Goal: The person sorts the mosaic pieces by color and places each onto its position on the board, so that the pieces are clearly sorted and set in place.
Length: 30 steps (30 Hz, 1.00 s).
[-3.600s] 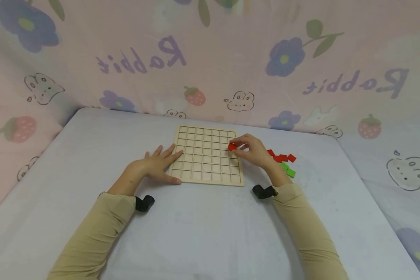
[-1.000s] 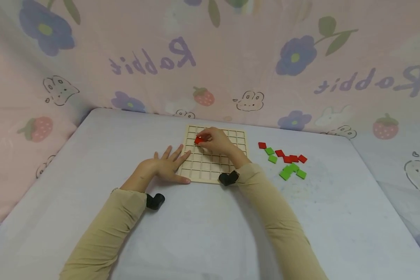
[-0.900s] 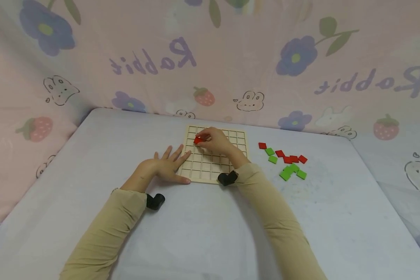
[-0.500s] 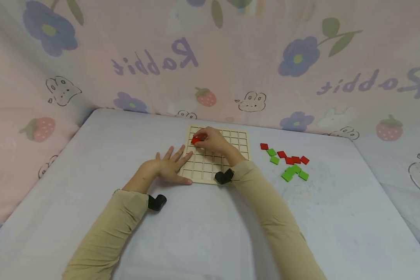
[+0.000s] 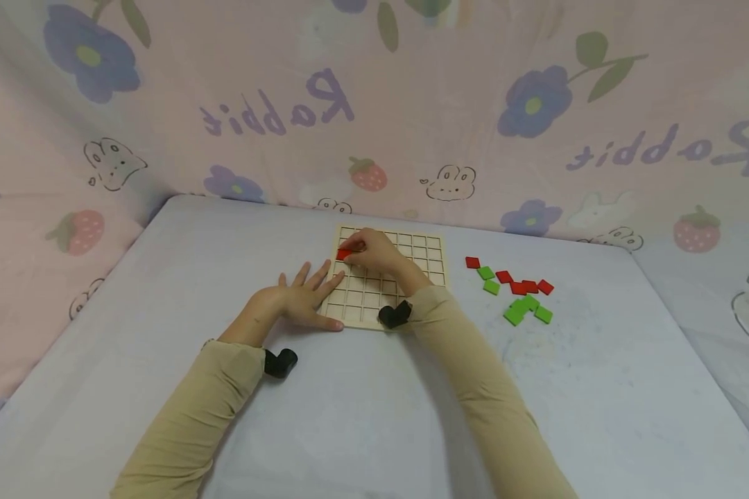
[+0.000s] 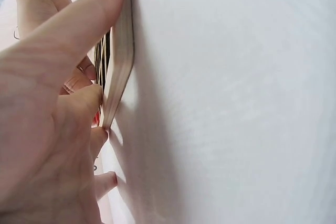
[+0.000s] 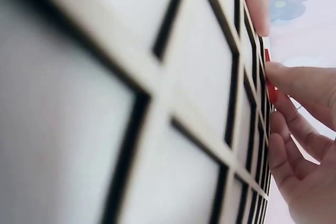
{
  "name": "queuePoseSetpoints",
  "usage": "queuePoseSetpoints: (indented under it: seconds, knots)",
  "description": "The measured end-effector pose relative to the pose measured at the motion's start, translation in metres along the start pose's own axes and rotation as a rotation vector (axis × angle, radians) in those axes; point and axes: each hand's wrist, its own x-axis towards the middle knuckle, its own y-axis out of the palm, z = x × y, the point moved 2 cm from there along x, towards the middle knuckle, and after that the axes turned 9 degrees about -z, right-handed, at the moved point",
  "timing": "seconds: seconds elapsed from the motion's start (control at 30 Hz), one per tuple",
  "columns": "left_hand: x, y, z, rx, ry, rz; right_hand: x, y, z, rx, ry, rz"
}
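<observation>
A pale wooden grid board point(image 5: 365, 299) lies flat on the white table, its open square cells outlined by thin raised strips. My left hand point(image 5: 296, 301) rests at the board's left edge with fingers spread; the left wrist view shows the thumb point(image 6: 100, 9) against the board's side. My right hand point(image 5: 377, 251) reaches over the board and pinches a red square tile point(image 5: 343, 255) between thumb and fingers, at a cell in the leftmost column near the back. In the right wrist view, the tile point(image 7: 272, 93) is right at the grid surface, partly covered by the thumb.
Right of the board lie loose square tiles, several red point(image 5: 518, 287) and several green point(image 5: 514, 315), some overlapping. A black wrist camera point(image 5: 394, 315) overhangs the board's front edge; another point(image 5: 281, 363) sits by the left wrist. A printed cloth point(image 5: 274, 104) hangs behind the table.
My right hand has carried the red tile from the board's right side across to its left column, and the tile now lies flatter. My left hand has stayed at the edge.
</observation>
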Motion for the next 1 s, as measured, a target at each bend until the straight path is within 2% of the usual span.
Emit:
queuePoseSetpoints:
  seconds: [0.37,0.53,0.67,0.8,1.0]
  knots:
    - [0.006,0.003,0.003,0.006,0.002,-0.007,-0.005,-0.004,-0.004,0.068,-0.029,0.013]
    - [-0.002,-0.002,-0.004,0.01,-0.002,0.003,-0.006,-0.005,-0.012,0.148,-0.052,0.031]
    - [-0.009,-0.008,-0.011,-0.008,0.007,0.006,-0.01,-0.009,-0.016,0.204,-0.029,0.012]
    - [-0.01,-0.008,-0.01,0.001,0.013,-0.007,-0.016,-0.013,-0.018,0.239,-0.023,-0.011]
    - [-0.009,-0.006,-0.01,-0.009,-0.004,-0.011,-0.023,-0.02,-0.019,0.227,-0.018,-0.046]
